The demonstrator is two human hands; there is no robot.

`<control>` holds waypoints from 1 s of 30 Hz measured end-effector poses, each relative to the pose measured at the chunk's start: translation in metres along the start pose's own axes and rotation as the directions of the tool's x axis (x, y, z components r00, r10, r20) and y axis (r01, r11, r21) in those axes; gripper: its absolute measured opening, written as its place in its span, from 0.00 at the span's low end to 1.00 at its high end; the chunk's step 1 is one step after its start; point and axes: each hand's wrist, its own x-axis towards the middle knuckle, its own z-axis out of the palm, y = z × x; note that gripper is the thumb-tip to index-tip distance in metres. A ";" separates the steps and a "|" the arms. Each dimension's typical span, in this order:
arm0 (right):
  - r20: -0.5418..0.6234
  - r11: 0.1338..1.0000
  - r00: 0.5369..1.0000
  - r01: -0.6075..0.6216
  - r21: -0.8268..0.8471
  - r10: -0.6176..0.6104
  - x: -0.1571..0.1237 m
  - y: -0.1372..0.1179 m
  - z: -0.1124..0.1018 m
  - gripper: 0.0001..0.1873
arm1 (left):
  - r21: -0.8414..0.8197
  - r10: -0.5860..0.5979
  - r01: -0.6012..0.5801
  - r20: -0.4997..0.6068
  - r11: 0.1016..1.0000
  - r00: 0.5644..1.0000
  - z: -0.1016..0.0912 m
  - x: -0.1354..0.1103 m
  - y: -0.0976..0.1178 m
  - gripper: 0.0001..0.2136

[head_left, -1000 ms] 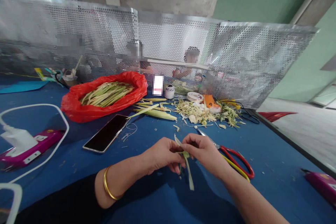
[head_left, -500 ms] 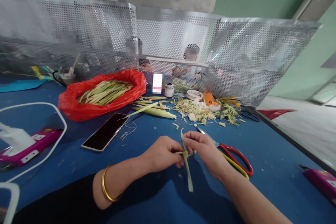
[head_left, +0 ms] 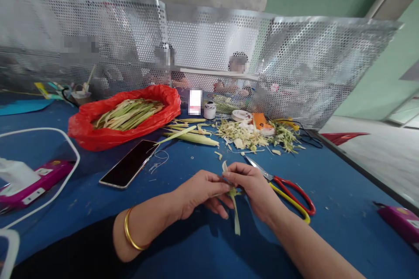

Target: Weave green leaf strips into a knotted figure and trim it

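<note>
Over the blue table, both hands meet at a pale green leaf strip (head_left: 236, 218), which hangs down with a small folded knot in its upper part. My right hand (head_left: 250, 183) pinches the strip near its top end. From the other side, my left hand (head_left: 203, 194) holds the knot between thumb and forefinger, its lower fingers loosely extended beneath. The fingers partly hide the knot. Red-and-yellow-handled scissors (head_left: 291, 196) lie just beyond my right hand. Past the hands are several long leaf pieces (head_left: 196, 138) and a heap of cut scraps (head_left: 242, 135).
A red plastic bag (head_left: 81, 133) full of leaf strips lies at the left, near a phone (head_left: 129, 165). Purple power strips (head_left: 42, 181) and a white cable flank the work area. A perforated metal screen (head_left: 209, 39) stands behind, with people beyond it.
My left fingers have shifted up and over the knot, and the lower ones have spread out. My right hand keeps its pinch near the strip's top.
</note>
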 end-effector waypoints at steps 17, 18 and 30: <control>-0.047 1.000 0.999 0.011 -0.006 -0.011 -0.002 -0.001 0.006 0.12 | 0.039 0.089 -0.084 -0.151 0.996 0.985 0.008 -0.001 0.002 0.09; -0.056 1.000 0.998 0.017 -0.015 -0.017 -0.002 0.000 0.006 0.12 | 0.041 0.084 -0.079 -0.143 0.996 0.986 0.009 -0.001 0.002 0.08; -0.214 0.992 0.969 0.120 -0.039 -0.126 -0.001 0.007 0.009 0.12 | 0.152 0.170 -0.156 -0.085 0.976 0.982 0.011 -0.006 0.005 0.12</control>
